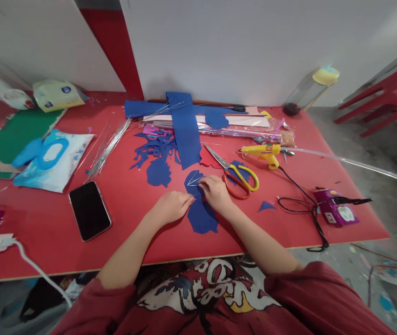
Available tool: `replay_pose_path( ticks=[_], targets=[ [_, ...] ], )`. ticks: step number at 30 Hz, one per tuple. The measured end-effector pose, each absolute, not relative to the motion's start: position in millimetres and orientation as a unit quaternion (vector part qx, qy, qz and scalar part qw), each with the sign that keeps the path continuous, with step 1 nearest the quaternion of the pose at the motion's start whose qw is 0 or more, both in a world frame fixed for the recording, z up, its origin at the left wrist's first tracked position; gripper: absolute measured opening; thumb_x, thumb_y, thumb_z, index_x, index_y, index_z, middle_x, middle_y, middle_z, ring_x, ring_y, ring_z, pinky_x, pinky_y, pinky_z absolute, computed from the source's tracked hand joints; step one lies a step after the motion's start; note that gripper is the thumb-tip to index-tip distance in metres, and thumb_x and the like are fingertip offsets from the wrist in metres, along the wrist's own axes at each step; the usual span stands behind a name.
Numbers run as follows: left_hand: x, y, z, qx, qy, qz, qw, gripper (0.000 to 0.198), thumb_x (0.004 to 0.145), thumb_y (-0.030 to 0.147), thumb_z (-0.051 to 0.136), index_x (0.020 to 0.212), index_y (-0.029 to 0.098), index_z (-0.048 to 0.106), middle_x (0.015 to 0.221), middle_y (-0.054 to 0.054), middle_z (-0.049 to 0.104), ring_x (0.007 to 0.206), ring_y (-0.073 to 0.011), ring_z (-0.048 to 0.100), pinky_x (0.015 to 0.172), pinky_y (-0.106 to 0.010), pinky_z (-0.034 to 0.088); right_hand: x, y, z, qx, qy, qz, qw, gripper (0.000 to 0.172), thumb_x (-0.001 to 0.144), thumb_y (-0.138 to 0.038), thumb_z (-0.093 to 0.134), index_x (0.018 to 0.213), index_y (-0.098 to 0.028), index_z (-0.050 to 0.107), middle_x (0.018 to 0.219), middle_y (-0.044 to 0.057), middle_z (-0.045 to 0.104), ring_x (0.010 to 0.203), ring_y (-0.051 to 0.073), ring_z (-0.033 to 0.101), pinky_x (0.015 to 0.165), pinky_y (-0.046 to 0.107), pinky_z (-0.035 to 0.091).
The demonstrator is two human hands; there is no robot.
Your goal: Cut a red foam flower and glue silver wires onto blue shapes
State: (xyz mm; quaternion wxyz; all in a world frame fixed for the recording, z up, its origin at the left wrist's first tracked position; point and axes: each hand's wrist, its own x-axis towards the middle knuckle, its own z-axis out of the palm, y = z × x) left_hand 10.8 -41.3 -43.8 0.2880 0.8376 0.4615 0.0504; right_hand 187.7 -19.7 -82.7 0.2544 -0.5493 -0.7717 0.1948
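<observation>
A dark blue cut-out with a wavy edge [201, 221] lies flat on the red table in front of me. Just above it, a second blue piece [190, 177] is partly covered by my fingers. Thin, pale bent wires [193, 182] cross this upper piece and run towards my right hand [215, 191], whose thumb and fingers are pinched around them. My left hand [175, 207] rests at the left edge of the blue pieces, fingertips pressed together; what they hold, if anything, is too small to make out. Scissors with red and yellow handles [235, 172] lie open beyond my right hand.
A yellow glue gun [263, 151] with a black cord sits to the right. Blue scraps [156, 146], a blue strip [186, 135] and a wire bundle [112, 144] lie farther back. On the left are a phone [90, 210] and a wipes pack [55, 158].
</observation>
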Motion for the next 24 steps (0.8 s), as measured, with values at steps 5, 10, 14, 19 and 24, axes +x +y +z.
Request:
replay_pose_path(
  ticks=[5,10,14,19,24],
  targets=[
    [9.2,-39.9,-47.2,0.837,0.465,0.056,0.283,0.034,0.09,0.031,0.035,0.09,0.02,0.067,0.085,-0.009,0.07,0.08,-0.0204,0.064,0.071,-0.028,0.044,189.0,-21.8,-86.6,-0.539,-0.8,0.166,0.204,0.017,0.085,-0.015,0.046,0.083,-0.015,0.063,0.085,0.009,0.066,0.084,0.021,0.058,0.075,0.032,0.04],
    [11.4,-39.4,-47.0,0.858,0.464,-0.016,0.218,0.04,0.092,0.031,0.029,0.1,0.017,0.065,0.09,-0.012,0.07,0.082,-0.0233,0.065,0.069,-0.03,0.045,185.1,-23.5,-89.0,-0.535,-0.81,0.157,0.181,0.016,0.086,-0.017,0.046,0.082,-0.016,0.062,0.084,0.009,0.065,0.082,0.022,0.056,0.073,0.033,0.034],
    [12.7,-39.0,-45.9,0.861,0.464,-0.046,0.204,0.041,0.092,0.03,0.027,0.102,0.017,0.064,0.092,-0.014,0.07,0.083,-0.0262,0.065,0.068,-0.033,0.046,182.3,-23.9,-88.4,-0.531,-0.819,0.142,0.165,0.017,0.086,-0.019,0.046,0.08,-0.016,0.061,0.082,0.009,0.064,0.079,0.022,0.054,0.07,0.033,0.031],
    [12.7,-38.9,-46.0,0.858,0.469,-0.053,0.204,0.041,0.092,0.03,0.026,0.103,0.016,0.064,0.093,-0.014,0.069,0.085,-0.0282,0.065,0.069,-0.035,0.046,180.8,-23.6,-87.7,-0.528,-0.824,0.133,0.156,0.018,0.087,-0.019,0.045,0.08,-0.015,0.06,0.082,0.009,0.064,0.079,0.022,0.054,0.07,0.033,0.029],
    [13.4,-39.4,-45.9,0.855,0.473,-0.055,0.207,0.042,0.093,0.031,0.026,0.102,0.016,0.064,0.092,-0.015,0.069,0.083,-0.0277,0.065,0.068,-0.034,0.047,180.3,-23.9,-87.2,-0.537,-0.816,0.141,0.16,0.015,0.086,-0.021,0.047,0.08,-0.016,0.06,0.083,0.008,0.063,0.08,0.022,0.054,0.07,0.033,0.031]
  ],
)
